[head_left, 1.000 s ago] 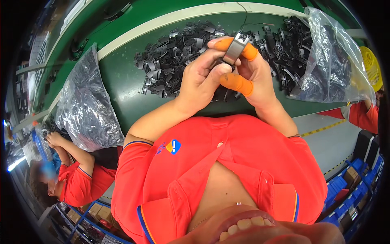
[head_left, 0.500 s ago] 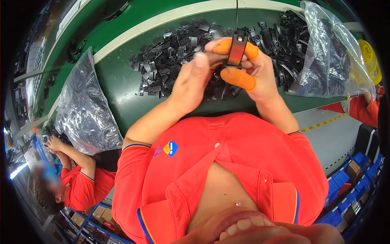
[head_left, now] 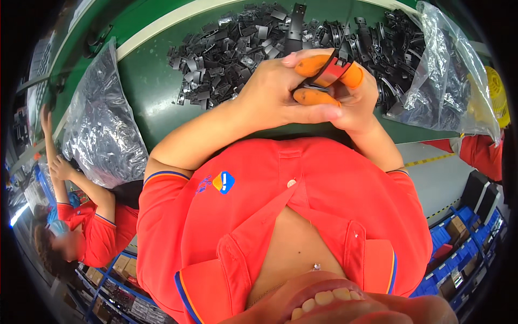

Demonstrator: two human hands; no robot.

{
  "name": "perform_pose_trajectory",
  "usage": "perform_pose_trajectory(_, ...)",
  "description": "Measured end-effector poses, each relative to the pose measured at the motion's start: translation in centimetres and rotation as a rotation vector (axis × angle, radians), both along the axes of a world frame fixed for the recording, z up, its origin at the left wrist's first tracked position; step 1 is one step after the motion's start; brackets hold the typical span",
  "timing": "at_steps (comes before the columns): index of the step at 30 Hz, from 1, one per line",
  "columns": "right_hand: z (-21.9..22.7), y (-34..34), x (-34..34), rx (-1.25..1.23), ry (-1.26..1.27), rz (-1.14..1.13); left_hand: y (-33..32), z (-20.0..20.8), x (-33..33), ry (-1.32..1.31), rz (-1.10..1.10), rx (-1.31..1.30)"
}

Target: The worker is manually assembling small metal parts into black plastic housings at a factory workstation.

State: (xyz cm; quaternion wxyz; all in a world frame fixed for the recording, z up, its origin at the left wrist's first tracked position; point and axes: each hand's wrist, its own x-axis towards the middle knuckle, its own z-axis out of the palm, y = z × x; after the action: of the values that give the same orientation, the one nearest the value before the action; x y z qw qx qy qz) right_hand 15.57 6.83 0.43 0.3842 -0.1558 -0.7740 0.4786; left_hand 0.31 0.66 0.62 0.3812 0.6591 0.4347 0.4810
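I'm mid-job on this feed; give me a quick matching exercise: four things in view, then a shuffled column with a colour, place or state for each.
Things:
1. Finger covers
2. Perforated basket
3. Shiny part
4. Loose black parts

Colour, place or state:
A. Held in the right hand
B. Spread on the green table
C. Orange
D. Yellow

Right pairs: 1-C, 2-D, 3-A, 4-B
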Motion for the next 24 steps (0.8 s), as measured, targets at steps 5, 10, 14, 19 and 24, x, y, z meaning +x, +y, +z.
perform_pose_trajectory(5, 0.5, 1.0, -1.3, 0.282, 0.074, -0.021, 0.0, 1.2, -0.7, -0.022, -0.210, -0.173)
perform_pose_trajectory(10, -0.2, -1.3, -1.5, 0.032, 0.054, -0.031, -0.4, 0.6, 1.4, 0.016, 0.251, 0.064)
perform_pose_trajectory(14, -1.0, -1.7, -2.8, -0.129, 0.206, -0.085, -0.1, -0.1, 0.6, 0.022, 0.171, -0.145)
perform_pose_trajectory(19, -1.5, -0.6, -3.3, -0.626, 0.457, 0.056, 1.0, 1.9, -1.0, 0.015, -0.074, -0.288)
perform_pose_trajectory(24, -1.3, -0.5, -2.7, -1.016, 0.556, 0.228, 0.7, 1.8, -1.9, -0.189, -0.241, -0.252)
